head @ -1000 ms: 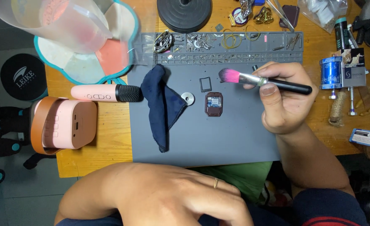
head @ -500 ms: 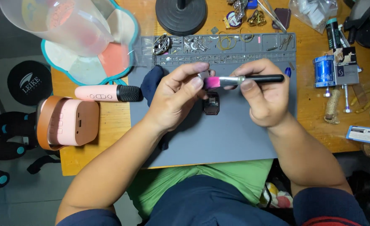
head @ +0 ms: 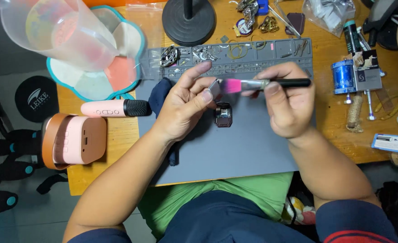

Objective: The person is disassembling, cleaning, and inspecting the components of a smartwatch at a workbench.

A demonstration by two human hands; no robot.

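My left hand pinches a small flat square part between thumb and fingers above the grey work mat. In my right hand is a black-handled brush whose pink bristles touch that square part. Directly below the two hands a small dark rectangular watch body lies on the mat. A dark blue cloth lies on the mat's left side, mostly hidden under my left hand and forearm.
The mat's far strip of compartments holds several small metal parts. Left of the mat lie a pink microphone and a pink speaker. A clear jug and flower-shaped tray sit back left, a black round stand base behind, tools right.
My left hand came up from my lap, took the small square part off the mat and lifted it. My right hand brought the brush's bristles onto it. The view has also moved closer.
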